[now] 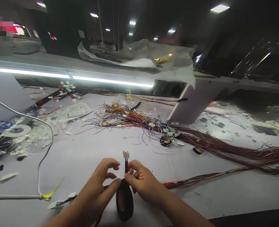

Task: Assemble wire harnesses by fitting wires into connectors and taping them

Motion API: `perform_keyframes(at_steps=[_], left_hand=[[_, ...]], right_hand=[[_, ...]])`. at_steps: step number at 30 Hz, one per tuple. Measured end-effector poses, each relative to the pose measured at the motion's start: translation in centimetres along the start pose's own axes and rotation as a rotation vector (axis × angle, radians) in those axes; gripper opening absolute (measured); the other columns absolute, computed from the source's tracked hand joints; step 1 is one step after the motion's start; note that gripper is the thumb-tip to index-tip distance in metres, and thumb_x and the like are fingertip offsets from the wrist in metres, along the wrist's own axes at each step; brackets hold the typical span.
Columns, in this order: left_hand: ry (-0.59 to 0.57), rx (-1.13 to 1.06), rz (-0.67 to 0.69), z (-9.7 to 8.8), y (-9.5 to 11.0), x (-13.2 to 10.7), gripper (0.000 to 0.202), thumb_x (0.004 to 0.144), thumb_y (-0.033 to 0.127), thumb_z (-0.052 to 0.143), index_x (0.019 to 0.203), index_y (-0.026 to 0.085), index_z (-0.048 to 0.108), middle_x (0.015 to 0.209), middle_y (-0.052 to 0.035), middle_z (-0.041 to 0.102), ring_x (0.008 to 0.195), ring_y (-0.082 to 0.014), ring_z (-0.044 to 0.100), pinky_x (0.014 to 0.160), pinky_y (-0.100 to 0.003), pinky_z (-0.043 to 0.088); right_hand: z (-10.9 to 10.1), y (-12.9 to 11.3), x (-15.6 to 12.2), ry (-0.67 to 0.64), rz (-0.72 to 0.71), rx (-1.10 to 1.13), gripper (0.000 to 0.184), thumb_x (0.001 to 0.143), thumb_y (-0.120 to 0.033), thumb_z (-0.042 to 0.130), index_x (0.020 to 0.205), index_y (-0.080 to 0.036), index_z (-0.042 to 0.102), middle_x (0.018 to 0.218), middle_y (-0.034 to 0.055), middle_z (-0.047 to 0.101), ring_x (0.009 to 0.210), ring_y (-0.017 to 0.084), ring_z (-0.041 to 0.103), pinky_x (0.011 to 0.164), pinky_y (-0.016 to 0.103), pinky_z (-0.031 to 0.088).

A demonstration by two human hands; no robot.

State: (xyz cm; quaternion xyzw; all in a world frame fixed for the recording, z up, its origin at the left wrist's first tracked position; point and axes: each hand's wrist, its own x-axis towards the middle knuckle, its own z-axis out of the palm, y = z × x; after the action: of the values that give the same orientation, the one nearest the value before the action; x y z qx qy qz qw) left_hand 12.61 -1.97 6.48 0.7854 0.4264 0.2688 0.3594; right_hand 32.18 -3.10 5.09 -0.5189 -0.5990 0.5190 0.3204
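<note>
My right hand point(141, 182) pinches the wire stem point(126, 165) under the white connector point(126, 154); my left hand point(101, 184) curls at the black tape roll point(124, 201), grip unclear; mid-wrap, I judge; next needs taut tape.

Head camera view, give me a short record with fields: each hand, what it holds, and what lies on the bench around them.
left: left hand open, thumb against a black roll of electrical tape standing on edge
right: right hand pinches a black-taped wire end topped by a small white plastic connector
behind: tangled pile of thin multi-coloured wires; long reddish-brown wire bundle running right
left side: grey round cable
surface: white workbench
</note>
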Motion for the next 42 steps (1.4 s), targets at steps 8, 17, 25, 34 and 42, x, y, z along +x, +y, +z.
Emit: perform_keyframes(at_steps=[8,17,25,34,42], left_hand=[[-0.474,0.051,-0.328,0.0,0.9,2.2,0.014,0.076,0.029,0.056,0.084,0.02,0.062,0.079,0.0011,0.07,0.073,-0.0193,0.063,0.062,-0.026,0.041],[-0.296,0.119,-0.232,0.8,2.3,1.7,0.009,0.076,0.029,0.061,0.084,0.023,0.059,0.079,0.0031,0.072,0.071,-0.0165,0.064,0.061,-0.022,0.042],[0.022,0.588,0.451,2.4,-0.1,-0.1,0.021,0.079,0.006,0.049,0.069,0.023,0.058,0.054,0.0017,0.06,0.05,-0.0143,0.053,0.05,-0.023,0.032],[0.044,0.375,0.481,2.2,-0.4,-1.1,0.022,0.082,0.015,0.054,0.101,0.026,0.058,0.064,0.0034,0.065,0.054,-0.0148,0.056,0.054,-0.025,0.039],[-0.157,-0.244,-0.224,1.5,-0.4,0.6,0.027,0.095,0.046,0.038,0.104,0.022,0.046,0.063,0.0032,0.059,0.06,-0.0165,0.056,0.059,-0.027,0.04]], right_hand=[[-0.1,-0.8,-0.8,-0.029,0.004,-0.137,0.007,0.087,-0.028,0.056,0.093,-0.025,0.059,0.09,-0.0021,0.047,0.071,0.01,0.048,0.063,0.023,0.04],[-0.4,-2.2,-1.7,-0.017,0.07,0.037,0.014,0.089,-0.035,0.057,0.097,-0.025,0.055,0.094,-0.0011,0.05,0.065,0.008,0.053,0.06,0.023,0.044],[-4.7,-0.9,0.7,-0.362,0.425,0.411,0.052,0.072,-0.043,0.071,0.114,-0.024,0.048,0.102,0.0024,0.059,0.062,0.012,0.066,0.05,0.019,0.042],[-1.4,0.9,2.9,-0.39,0.413,0.621,0.031,0.067,-0.028,0.077,0.092,-0.016,0.063,0.054,-0.009,0.047,0.042,0.003,0.034,0.045,0.017,0.025],[-2.0,-1.5,-2.4,-0.181,-0.271,0.011,0.026,0.091,-0.036,0.056,0.112,-0.025,0.066,0.1,0.0064,0.066,0.087,0.019,0.06,0.08,0.035,0.047]])
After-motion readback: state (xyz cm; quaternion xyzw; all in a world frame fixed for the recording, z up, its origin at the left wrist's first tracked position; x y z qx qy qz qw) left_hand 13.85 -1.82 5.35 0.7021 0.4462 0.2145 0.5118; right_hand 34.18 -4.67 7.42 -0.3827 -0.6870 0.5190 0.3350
